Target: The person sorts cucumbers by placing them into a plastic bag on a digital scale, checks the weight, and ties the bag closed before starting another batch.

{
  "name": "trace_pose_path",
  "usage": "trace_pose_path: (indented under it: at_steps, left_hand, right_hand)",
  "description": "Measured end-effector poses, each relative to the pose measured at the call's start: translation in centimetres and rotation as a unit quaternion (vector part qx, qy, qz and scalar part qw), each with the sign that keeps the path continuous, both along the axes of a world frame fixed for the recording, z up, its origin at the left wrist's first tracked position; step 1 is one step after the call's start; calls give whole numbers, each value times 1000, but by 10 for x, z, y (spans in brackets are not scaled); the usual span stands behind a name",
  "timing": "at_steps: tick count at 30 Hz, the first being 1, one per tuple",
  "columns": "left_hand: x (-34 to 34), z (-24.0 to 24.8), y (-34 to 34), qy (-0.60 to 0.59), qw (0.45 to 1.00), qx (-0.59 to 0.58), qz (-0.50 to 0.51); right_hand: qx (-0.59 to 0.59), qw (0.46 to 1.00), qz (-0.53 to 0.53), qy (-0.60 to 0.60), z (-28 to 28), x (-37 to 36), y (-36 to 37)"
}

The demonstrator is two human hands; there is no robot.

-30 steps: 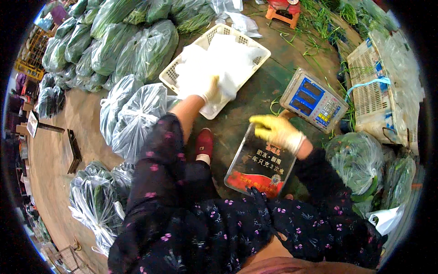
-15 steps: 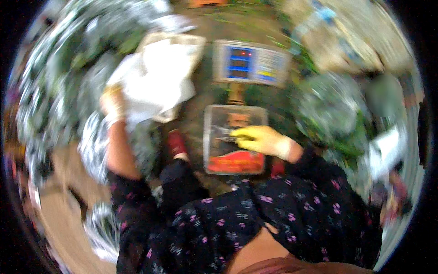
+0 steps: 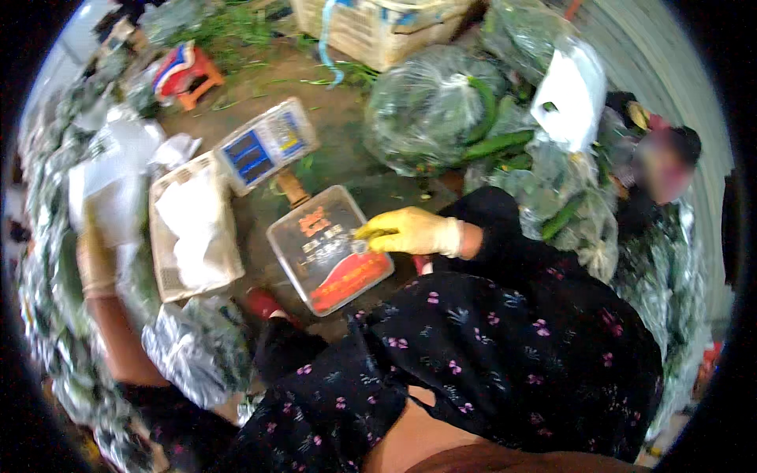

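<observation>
My left hand (image 3: 95, 256), in a pale glove, is stretched out to the far left. Its fingers are closed on a white plastic bag (image 3: 114, 177), though motion blurs them. My right hand (image 3: 414, 232), in a yellow glove, is over the right edge of a scale platform (image 3: 288, 244) with red and white printing. Those fingers are curled together, with nothing visible in them. The scale's display panel (image 3: 268, 146) stands behind the platform. Left of it, a beige plastic basket (image 3: 162, 260) holds white plastic bags (image 3: 193, 229).
Bagged green vegetables (image 3: 51, 315) line the left. More lie at right in a large clear bag (image 3: 418, 114), near loose cucumbers (image 3: 497, 146). A white crate (image 3: 378, 35) stands at the back, an orange stool (image 3: 197, 83) at back left. A person (image 3: 670, 162) is at far right.
My left hand has moved left from the basket with a white bag. The view has swung right, showing the crate and more bagged vegetables. My right hand stays by the scale platform.
</observation>
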State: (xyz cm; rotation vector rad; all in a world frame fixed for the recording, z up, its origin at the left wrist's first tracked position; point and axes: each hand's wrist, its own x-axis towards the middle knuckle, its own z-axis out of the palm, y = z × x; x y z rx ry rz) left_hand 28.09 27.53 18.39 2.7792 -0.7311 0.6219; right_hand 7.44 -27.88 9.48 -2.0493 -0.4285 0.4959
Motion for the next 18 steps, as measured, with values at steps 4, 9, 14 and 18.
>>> trace_pose_path:
  at_steps: [4,9,14,18]
  left_hand:
    - [-92,10,-199,418,788,-451,-45]
    - [-170,23,-241,499,536,-678,-60]
    - [-216,37,-244,508,515,-678,-131]
    - [-250,50,-263,468,524,-703,-109]
  right_hand:
    - [55,994,-86,29,20,-23,-21]
    - [156,984,-86,-3,37,-37,-26]
    - [123,990,-68,-31,-1,-42,-35]
    - [349,917,57,183,-20,-35,-27]
